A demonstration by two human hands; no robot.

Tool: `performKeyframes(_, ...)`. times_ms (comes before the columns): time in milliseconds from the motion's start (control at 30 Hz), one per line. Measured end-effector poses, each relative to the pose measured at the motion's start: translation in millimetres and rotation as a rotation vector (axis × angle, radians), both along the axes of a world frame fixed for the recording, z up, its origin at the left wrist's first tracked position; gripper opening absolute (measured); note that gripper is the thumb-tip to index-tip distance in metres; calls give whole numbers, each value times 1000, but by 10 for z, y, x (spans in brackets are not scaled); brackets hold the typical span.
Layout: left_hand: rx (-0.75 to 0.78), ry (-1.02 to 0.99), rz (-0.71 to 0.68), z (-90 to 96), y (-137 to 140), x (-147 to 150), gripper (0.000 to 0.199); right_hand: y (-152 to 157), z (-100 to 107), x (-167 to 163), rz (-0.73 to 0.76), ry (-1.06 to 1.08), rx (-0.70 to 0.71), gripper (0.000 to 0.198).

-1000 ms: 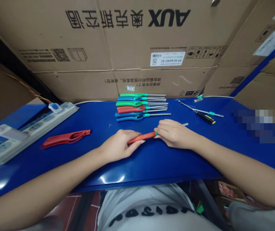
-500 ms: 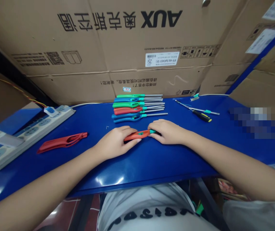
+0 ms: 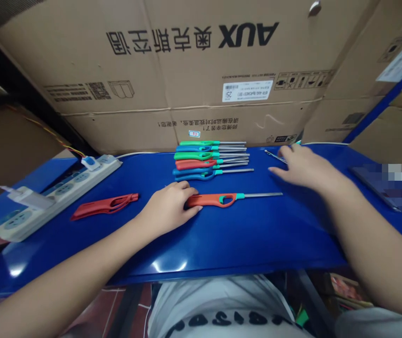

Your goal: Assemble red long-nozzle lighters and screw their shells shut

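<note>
Cardboard boxes stood behind the blue table, a power strip and a loose red handle shell lay on my left, and a row of finished lighters sat at the back edge. My left hand curled over the butt of the orange lighter, which lay flat mid-table with its metal tube pointing right, while my right hand lay spread, palm down, on the screwdriver at the far right. Lighter looked light, stiff and slick plastic, thin tube likely bendable, so I judged the fat handle near the trigger loop the place to hold.
</note>
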State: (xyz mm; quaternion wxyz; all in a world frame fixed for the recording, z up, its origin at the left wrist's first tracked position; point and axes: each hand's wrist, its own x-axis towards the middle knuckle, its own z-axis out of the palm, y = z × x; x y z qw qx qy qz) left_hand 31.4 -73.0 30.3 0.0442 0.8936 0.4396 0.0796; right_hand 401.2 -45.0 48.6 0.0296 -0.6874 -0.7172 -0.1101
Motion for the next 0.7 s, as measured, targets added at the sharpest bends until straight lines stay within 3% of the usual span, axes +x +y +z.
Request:
performKeyframes(133, -141, -86, -25, 3, 52, -48, 30, 240, -152, 748, -107, 96, 31, 38)
performKeyframes(167, -161, -107, -34, -5, 63, -52, 31, 313, -231, 931, -89, 144, 10, 39)
performKeyframes(267, -178, -147, -48, -31, 65, -52, 29, 480, -437, 1317, 160, 333, -105, 40)
performKeyframes(367, -161, -158, -68, -33, 39, -47, 26, 485, -390, 1402, 155, 433, -158, 35)
performKeyframes(433, -154, -162, -86, -24, 24, -43, 26, 394, -191, 1300, 98, 463, -24, 27)
performKeyframes(600, -147, -184, -117, -46, -2, -2, 27, 46, 407, 554, 0, 576, 582, 21)
performKeyframes(700, -140, -218, -148, -112, -36, 42, 27, -83, 568, -111, 63, 807, 674, 27)
